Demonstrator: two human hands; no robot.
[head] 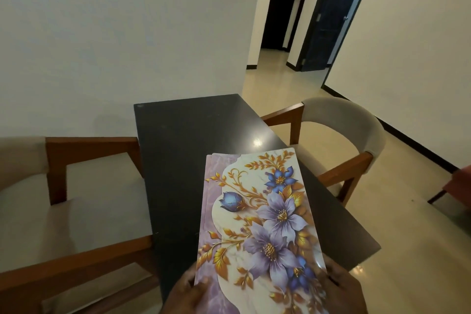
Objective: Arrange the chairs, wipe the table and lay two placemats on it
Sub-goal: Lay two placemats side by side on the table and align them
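Observation:
A stack of floral placemats (262, 224), white and lilac with purple and blue flowers, is held over the near end of the dark table (183, 140). My left hand (187, 293) grips the stack's near left edge. My right hand (344, 290) grips its near right edge. A second mat's edge shows under the top one at the left side. One chair (71, 201) with a wooden frame and beige cushion stands at the table's left side. Another chair (341, 135) with a curved beige back stands at the right side.
The table's far end stands against a white wall (114, 33). A hallway with a dark blue door (331, 13) opens beyond on the right. A reddish seat (456, 183) shows at the right edge on the cream floor.

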